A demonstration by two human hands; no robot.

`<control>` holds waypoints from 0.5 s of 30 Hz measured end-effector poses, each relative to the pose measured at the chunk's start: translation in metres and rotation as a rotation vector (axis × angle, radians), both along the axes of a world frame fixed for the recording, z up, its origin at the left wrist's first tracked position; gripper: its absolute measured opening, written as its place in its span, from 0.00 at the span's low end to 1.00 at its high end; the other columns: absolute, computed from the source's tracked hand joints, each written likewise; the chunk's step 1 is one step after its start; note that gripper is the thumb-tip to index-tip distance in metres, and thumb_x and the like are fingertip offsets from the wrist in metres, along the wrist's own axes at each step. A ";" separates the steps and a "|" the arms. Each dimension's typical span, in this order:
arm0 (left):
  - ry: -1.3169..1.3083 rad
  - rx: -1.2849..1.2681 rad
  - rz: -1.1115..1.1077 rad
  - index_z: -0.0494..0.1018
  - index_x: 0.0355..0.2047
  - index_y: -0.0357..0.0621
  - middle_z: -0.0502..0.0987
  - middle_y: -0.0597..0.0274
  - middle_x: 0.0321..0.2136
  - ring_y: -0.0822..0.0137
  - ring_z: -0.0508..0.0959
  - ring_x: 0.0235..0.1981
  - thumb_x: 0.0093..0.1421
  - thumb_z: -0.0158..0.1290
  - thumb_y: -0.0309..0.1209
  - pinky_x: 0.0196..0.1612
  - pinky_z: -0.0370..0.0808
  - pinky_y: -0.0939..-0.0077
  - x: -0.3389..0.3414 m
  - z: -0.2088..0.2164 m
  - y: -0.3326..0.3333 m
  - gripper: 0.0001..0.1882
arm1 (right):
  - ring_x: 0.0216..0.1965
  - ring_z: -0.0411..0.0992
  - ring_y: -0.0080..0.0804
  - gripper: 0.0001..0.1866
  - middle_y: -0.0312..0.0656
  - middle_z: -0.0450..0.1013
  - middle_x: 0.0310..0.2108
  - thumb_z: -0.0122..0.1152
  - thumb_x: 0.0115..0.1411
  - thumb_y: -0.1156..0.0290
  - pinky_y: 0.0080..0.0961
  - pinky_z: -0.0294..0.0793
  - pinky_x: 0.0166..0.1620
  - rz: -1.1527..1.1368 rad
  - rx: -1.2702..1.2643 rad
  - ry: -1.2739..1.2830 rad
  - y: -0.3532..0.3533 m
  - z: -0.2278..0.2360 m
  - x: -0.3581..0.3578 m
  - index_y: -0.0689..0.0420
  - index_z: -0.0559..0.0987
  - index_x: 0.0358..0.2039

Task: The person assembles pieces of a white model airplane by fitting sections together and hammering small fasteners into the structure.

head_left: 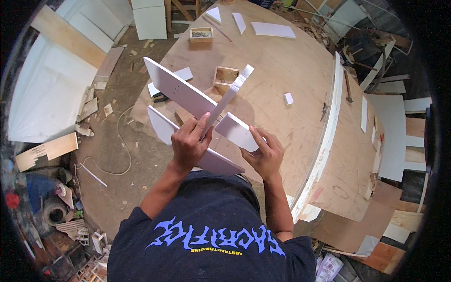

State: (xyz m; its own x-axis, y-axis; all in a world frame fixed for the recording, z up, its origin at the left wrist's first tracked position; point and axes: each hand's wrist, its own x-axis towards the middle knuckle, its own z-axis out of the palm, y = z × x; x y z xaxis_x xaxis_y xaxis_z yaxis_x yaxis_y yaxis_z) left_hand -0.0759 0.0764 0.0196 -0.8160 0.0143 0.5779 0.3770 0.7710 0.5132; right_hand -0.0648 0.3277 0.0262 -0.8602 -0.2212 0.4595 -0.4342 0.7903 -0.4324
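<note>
Close to my body is a piece made of flat white boards that cross one another. My left hand (188, 143) is closed round the near end of its narrow upright board (230, 94), which has a rounded far end. My right hand (266, 152) pinches the outer end of a short white panel (236, 131), thumb below and fingers on top. A long white panel (176, 88) with several small dark dots reaches out to the far left. Another white panel (221, 161) runs low beneath my left hand, which partly hides it. Where the boards meet is partly covered by my fingers.
On the wooden worktable (277, 61) are a small open wooden box (225, 76), a box of small metal pieces (201, 36), a white offcut (288, 98) and larger white cut pieces (273, 30). A long white strip (324, 141) and a hammer (347, 87) lie right. Scraps litter the floor.
</note>
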 end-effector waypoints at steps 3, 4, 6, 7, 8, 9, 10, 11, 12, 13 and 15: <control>0.000 -0.004 0.019 0.82 0.53 0.39 0.73 0.62 0.25 0.63 0.78 0.24 0.53 0.70 0.25 0.27 0.76 0.64 0.011 0.008 0.000 0.25 | 0.43 0.82 0.39 0.40 0.40 0.83 0.48 0.83 0.39 0.69 0.35 0.81 0.46 -0.009 0.011 -0.003 -0.002 0.011 0.010 0.47 0.84 0.59; 0.002 0.003 0.024 0.82 0.54 0.39 0.74 0.62 0.25 0.63 0.78 0.24 0.53 0.70 0.25 0.27 0.76 0.64 0.014 0.009 -0.001 0.25 | 0.43 0.82 0.39 0.40 0.39 0.82 0.48 0.84 0.39 0.69 0.35 0.81 0.45 -0.019 0.020 -0.017 -0.004 0.018 0.014 0.47 0.84 0.59; 0.009 0.016 0.029 0.82 0.54 0.39 0.74 0.62 0.26 0.63 0.78 0.24 0.54 0.70 0.25 0.27 0.76 0.65 0.020 0.011 -0.003 0.25 | 0.43 0.81 0.37 0.39 0.39 0.82 0.48 0.83 0.41 0.69 0.35 0.80 0.44 -0.031 0.021 -0.050 -0.007 0.028 0.024 0.45 0.84 0.59; 0.028 0.030 0.035 0.83 0.53 0.39 0.76 0.60 0.26 0.63 0.79 0.25 0.53 0.71 0.25 0.28 0.76 0.66 0.024 0.013 -0.003 0.25 | 0.43 0.80 0.36 0.39 0.38 0.81 0.48 0.83 0.43 0.68 0.34 0.80 0.43 -0.033 0.013 -0.067 -0.008 0.032 0.029 0.43 0.84 0.60; 0.047 0.044 0.041 0.83 0.52 0.39 0.77 0.59 0.27 0.62 0.79 0.26 0.53 0.72 0.25 0.29 0.77 0.66 0.027 0.014 -0.004 0.24 | 0.43 0.80 0.35 0.38 0.37 0.81 0.48 0.82 0.44 0.67 0.32 0.80 0.43 -0.035 0.005 -0.085 -0.009 0.036 0.034 0.41 0.83 0.61; 0.067 0.060 0.048 0.83 0.51 0.39 0.78 0.58 0.27 0.62 0.79 0.27 0.53 0.73 0.26 0.30 0.78 0.67 0.030 0.015 -0.005 0.23 | 0.42 0.80 0.35 0.38 0.38 0.81 0.47 0.82 0.46 0.68 0.32 0.80 0.42 -0.039 0.004 -0.099 -0.012 0.043 0.040 0.40 0.83 0.61; 0.097 0.087 0.051 0.83 0.49 0.39 0.78 0.58 0.28 0.62 0.79 0.26 0.54 0.73 0.26 0.30 0.77 0.66 0.032 0.017 -0.005 0.21 | 0.41 0.79 0.34 0.37 0.38 0.80 0.46 0.81 0.47 0.68 0.32 0.79 0.41 -0.044 0.000 -0.114 -0.014 0.050 0.045 0.39 0.83 0.61; 0.126 0.116 0.054 0.83 0.47 0.39 0.77 0.59 0.28 0.61 0.78 0.26 0.54 0.72 0.25 0.30 0.77 0.65 0.033 0.020 -0.003 0.20 | 0.40 0.79 0.34 0.36 0.38 0.80 0.45 0.80 0.48 0.69 0.31 0.79 0.41 -0.050 -0.003 -0.129 -0.016 0.058 0.051 0.37 0.83 0.61; 0.154 0.141 0.060 0.82 0.46 0.40 0.77 0.60 0.29 0.61 0.78 0.26 0.54 0.72 0.25 0.30 0.77 0.64 0.035 0.023 -0.003 0.18 | 0.39 0.79 0.35 0.36 0.38 0.80 0.43 0.79 0.48 0.72 0.31 0.79 0.40 -0.033 -0.008 -0.144 -0.016 0.063 0.056 0.38 0.83 0.61; 0.118 0.172 0.060 0.81 0.44 0.40 0.77 0.59 0.29 0.60 0.78 0.27 0.54 0.72 0.25 0.31 0.77 0.64 0.039 0.022 -0.003 0.17 | 0.38 0.79 0.35 0.36 0.39 0.79 0.42 0.79 0.48 0.74 0.31 0.80 0.40 -0.017 -0.012 -0.159 -0.015 0.068 0.061 0.39 0.84 0.60; 0.046 0.233 0.063 0.79 0.41 0.41 0.78 0.58 0.30 0.59 0.79 0.29 0.54 0.73 0.25 0.32 0.77 0.63 0.046 0.020 -0.005 0.16 | 0.37 0.79 0.37 0.38 0.40 0.79 0.41 0.77 0.47 0.80 0.32 0.80 0.39 0.000 -0.013 -0.216 -0.019 0.084 0.071 0.40 0.84 0.60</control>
